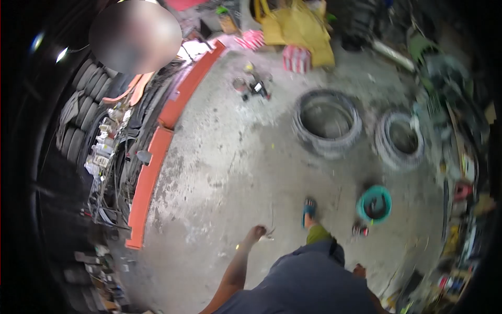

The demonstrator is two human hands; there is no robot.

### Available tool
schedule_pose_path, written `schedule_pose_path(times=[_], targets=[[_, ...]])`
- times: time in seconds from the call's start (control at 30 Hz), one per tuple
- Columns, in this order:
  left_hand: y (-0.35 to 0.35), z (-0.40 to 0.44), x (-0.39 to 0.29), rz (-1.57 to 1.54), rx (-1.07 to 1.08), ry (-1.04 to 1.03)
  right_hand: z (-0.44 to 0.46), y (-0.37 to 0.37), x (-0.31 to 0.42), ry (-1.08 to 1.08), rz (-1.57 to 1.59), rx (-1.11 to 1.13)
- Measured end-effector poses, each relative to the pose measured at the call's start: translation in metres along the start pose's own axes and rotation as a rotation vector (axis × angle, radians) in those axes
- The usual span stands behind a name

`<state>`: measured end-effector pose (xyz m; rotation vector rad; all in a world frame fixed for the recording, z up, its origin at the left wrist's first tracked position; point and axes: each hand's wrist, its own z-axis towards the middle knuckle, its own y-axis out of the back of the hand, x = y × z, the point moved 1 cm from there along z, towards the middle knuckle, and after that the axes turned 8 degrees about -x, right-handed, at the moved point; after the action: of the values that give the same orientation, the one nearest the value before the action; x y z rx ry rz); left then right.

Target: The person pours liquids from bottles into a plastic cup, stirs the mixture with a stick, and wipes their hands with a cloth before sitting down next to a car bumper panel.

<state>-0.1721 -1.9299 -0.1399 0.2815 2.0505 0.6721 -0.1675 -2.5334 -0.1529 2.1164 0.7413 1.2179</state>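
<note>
My left hand reaches out over the concrete floor, its fingers closed. A thin, light-coloured piece sticks out past the fingertips, too small and blurred to name. At my right side, close to the body, my right hand shows only in part, and its fingers are too indistinct to judge. Nearest to it lie a small dark can-like object with some red and a teal bucket holding dark things. One foot in a blue sandal is forward on the floor.
Stacked tyre rings and another grey ring stack lie ahead right. Long orange metal beams run along the left, beside racks with tyres. A dark tool and yellow bags are farther off. Another person is at the upper left.
</note>
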Motion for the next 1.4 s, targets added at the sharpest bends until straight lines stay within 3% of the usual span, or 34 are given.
schedule_pose_path(times=[0.03, 0.07, 0.1, 0.13, 0.17, 0.2, 0.27, 0.3, 0.37, 0.43, 0.5, 0.6, 0.67, 0.7, 0.73, 0.77, 0.83, 0.87, 1.0, 1.13, 1.17, 1.27, 1.33, 1.37, 1.4], targets=[[0.017, 0.016, 0.032, -0.089, -0.020, -0.100, 0.038, -0.010, 0.056, 0.066, 0.027, 0.048], [0.035, 0.021, 0.039, -0.106, -0.057, 0.013, 0.068, -0.018, 0.095, 0.118, 0.048, 0.109], [0.054, 0.022, 0.047, -0.158, -0.128, 0.220, 0.108, -0.038, 0.132, 0.249, -0.200, 0.028], [0.069, 0.023, 0.067, -0.238, -0.242, 0.309, 0.147, -0.050, 0.183, 0.288, -0.194, 0.019], [0.080, 0.027, 0.099, -0.420, -0.231, 0.190, 0.184, -0.063, 0.238, 0.194, -0.200, 0.105], [0.095, 0.016, 0.094, -0.332, -0.350, 0.281, 0.217, -0.075, 0.285, 0.095, -0.211, 0.188], [0.114, 0.001, 0.097, -0.601, -0.437, 0.485, 0.280, -0.105, 0.378, 0.266, -0.157, 0.198], [0.121, 0.010, 0.111, -0.618, -0.335, 0.512, 0.315, -0.122, 0.432, 0.298, -0.102, 0.239], [0.129, 0.005, 0.113, -0.583, -0.402, 0.672, 0.373, -0.162, 0.528, 0.713, -0.393, 0.087], [0.149, 0.032, 0.136, -0.461, -0.353, 0.717, 0.393, -0.191, 0.625, 0.578, -0.098, 0.180], [0.179, 0.065, 0.161, -0.345, -0.326, 0.714, 0.405, -0.222, 0.718, 0.555, -0.064, 0.240], [0.255, 0.128, 0.209, -0.020, -0.231, 0.531, 0.414, -0.283, 0.807, 0.463, 0.028, 0.223], [0.317, 0.178, 0.234, 0.684, -0.098, 0.019, 0.410, -0.312, 0.854, 0.460, -0.061, 0.217], [0.367, 0.217, 0.245, -0.110, -0.209, 0.301, 0.422, -0.332, 0.862, 0.441, -0.094, 0.227], [0.406, 0.255, 0.249, -0.319, -0.398, 0.339, 0.431, -0.357, 0.866, 0.435, -0.104, 0.218], [0.441, 0.309, 0.263, -0.699, -0.485, 0.697, 0.438, -0.376, 0.868, 0.434, -0.107, 0.207], [0.532, 0.403, 0.268, -0.569, -0.462, 0.416, 0.436, -0.411, 0.895, 0.345, -0.219, 0.210], [0.574, 0.449, 0.260, -0.717, -0.490, 0.376, 0.433, -0.431, 0.909, 0.274, -0.309, 0.206], [0.715, 0.608, 0.221, -0.510, -0.576, 0.407, 0.440, -0.500, 0.955, 0.019, -0.242, 0.337], [0.779, 0.723, 0.218, -0.535, -0.573, 0.392, 0.480, -0.564, 1.065, -0.163, -0.264, 0.391], [0.785, 0.740, 0.220, -0.569, -0.588, 0.384, 0.512, -0.587, 1.078, -0.094, -0.255, 0.340], [0.810, 0.773, 0.215, -0.498, -0.412, 0.645, 0.587, -0.656, 1.155, 0.052, -0.133, 0.288], [0.826, 0.790, 0.198, -0.554, -0.405, 0.735, 0.654, -0.700, 1.215, 0.418, -0.125, 0.256], [0.835, 0.802, 0.189, -0.613, -0.424, 0.799, 0.653, -0.697, 1.302, 0.310, -0.247, 0.201], [0.846, 0.814, 0.180, -0.556, -0.400, 0.764, 0.657, -0.698, 1.372, 0.380, -0.240, 0.150]])
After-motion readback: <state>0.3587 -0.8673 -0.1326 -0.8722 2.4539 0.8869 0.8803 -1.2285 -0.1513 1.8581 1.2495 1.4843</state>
